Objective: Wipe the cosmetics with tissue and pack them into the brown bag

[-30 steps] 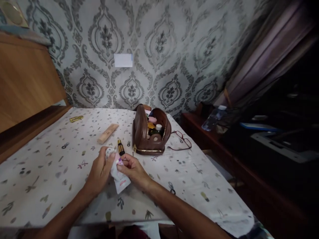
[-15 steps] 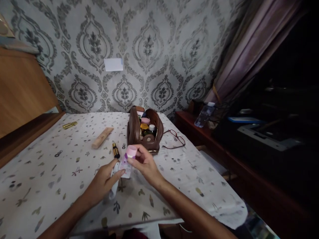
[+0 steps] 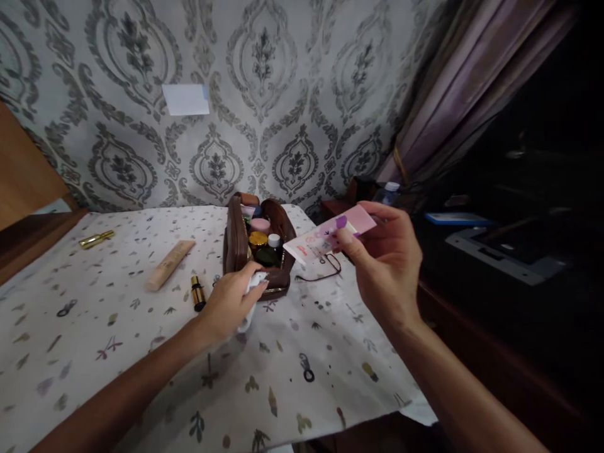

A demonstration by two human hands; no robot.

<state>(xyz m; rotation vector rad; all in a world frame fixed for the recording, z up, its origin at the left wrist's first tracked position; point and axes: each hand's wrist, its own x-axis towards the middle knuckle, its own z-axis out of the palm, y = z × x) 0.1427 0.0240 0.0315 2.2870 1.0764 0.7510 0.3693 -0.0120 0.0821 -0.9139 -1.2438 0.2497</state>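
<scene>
My right hand point(image 3: 387, 264) is raised over the table's right side and grips a pink and white tube point(image 3: 328, 236) by its pink cap end. My left hand point(image 3: 231, 302) rests on the table just in front of an open brown leather pouch point(image 3: 236, 242), its fingers closed on a white cloth point(image 3: 249, 296). Inside the pouch stand small jars and bottles, among them one with a gold lid point(image 3: 258, 238).
On the patterned tablecloth point(image 3: 117, 340) lie a small dark bottle with a gold cap point(image 3: 197, 292), a beige tube point(image 3: 168, 264) and a gold item point(image 3: 97, 239). Glasses point(image 3: 325, 270) lie right of the pouch. A dark side surface carries a water bottle point(image 3: 387, 192).
My right hand has lifted the pink tube up and to the right, away from the left hand. My left hand has moved forward to the pouch with the cloth. The view has turned right.
</scene>
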